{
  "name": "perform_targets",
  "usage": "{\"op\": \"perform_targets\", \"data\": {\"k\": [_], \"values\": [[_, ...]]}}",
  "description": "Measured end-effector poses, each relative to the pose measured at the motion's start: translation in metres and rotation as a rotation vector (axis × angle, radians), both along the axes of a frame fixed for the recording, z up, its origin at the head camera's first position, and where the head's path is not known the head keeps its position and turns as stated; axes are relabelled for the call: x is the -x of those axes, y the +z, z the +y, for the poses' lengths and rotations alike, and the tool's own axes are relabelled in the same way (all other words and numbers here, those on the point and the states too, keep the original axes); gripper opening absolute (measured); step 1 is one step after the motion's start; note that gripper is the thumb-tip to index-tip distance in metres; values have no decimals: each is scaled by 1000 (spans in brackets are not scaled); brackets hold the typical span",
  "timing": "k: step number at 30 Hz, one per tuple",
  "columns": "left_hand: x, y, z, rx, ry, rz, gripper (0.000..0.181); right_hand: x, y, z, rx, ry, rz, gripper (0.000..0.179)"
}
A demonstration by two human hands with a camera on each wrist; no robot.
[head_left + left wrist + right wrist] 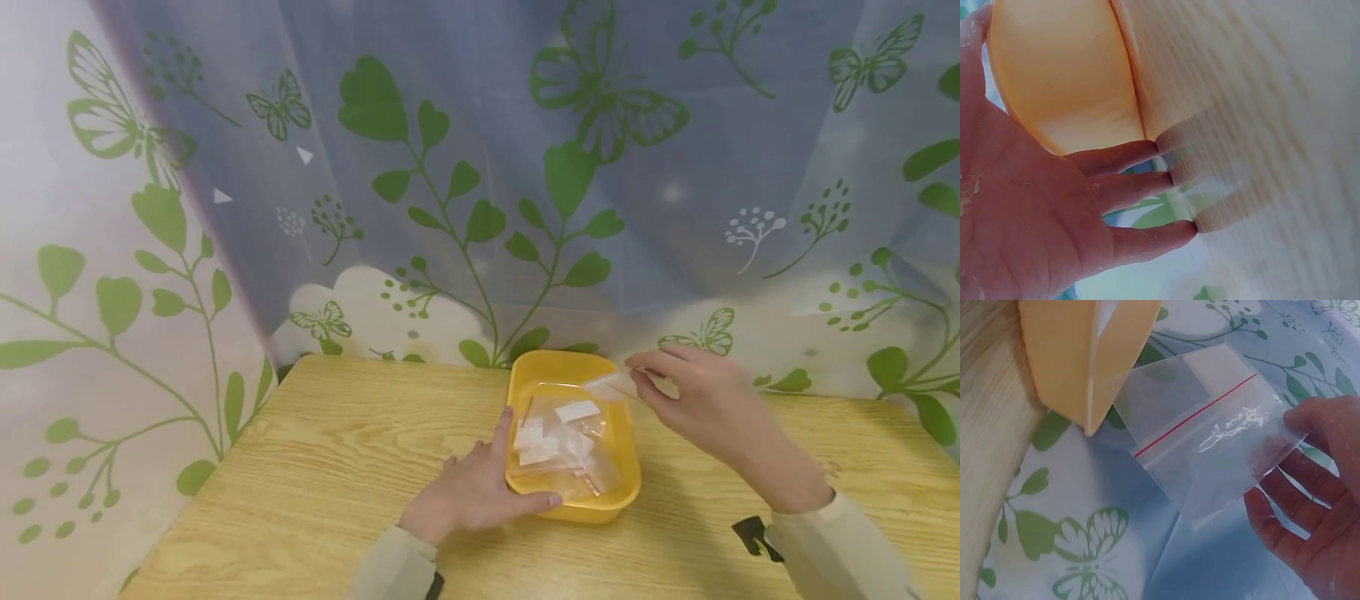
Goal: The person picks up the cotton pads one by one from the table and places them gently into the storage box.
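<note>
A yellow plastic basket (628, 479) holds several clear zip-lock bags (551, 446) with white labels. My left hand (468, 493) rests against its near left corner, index finger at the left rim and thumb along the front rim. In the left wrist view, the other fingers (1147, 240) are straight, their tips on the table. Above the basket's right rim, my right hand (693, 400) pinches the edge of one clear zip-lock bag (1204, 456) between thumb and fingers. This bag has a red line along its seal and a white label inside; it hangs flat and tilted.
The basket stands on a light wood-grain table (360, 433), near its back edge. Behind the table hangs a blue and white curtain (480, 167) printed with green leaves and butterflies. A pale curtain (97, 333) borders the left side.
</note>
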State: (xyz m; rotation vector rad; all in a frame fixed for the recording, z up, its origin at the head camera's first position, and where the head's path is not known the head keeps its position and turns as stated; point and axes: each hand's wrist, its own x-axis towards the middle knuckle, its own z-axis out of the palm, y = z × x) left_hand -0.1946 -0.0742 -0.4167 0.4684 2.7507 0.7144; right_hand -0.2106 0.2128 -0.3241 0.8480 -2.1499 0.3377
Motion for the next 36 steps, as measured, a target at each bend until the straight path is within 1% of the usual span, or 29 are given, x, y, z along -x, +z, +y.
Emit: {"op": "perform_targets", "data": {"k": [9,18,22,24,32,36], "values": [[0,0,0,-7,3,2,126,17,-6,-23,16,56,-3,20],[-3,1,1,-17,-3,7,125,33,-23,-36,-27,62,14,14],[-3,2,1,-16,-4,5,125,35,-30,-41,-55,57,7,15],[-3,2,1,-10,-3,1,125,34,-33,-43,-75,54,-25,15],[-1,0,0,6,-8,-8,125,25,-42,-51,-116,33,-260,14],[-2,0,0,3,-8,4,125,23,-45,-54,-135,19,-320,13]]}}
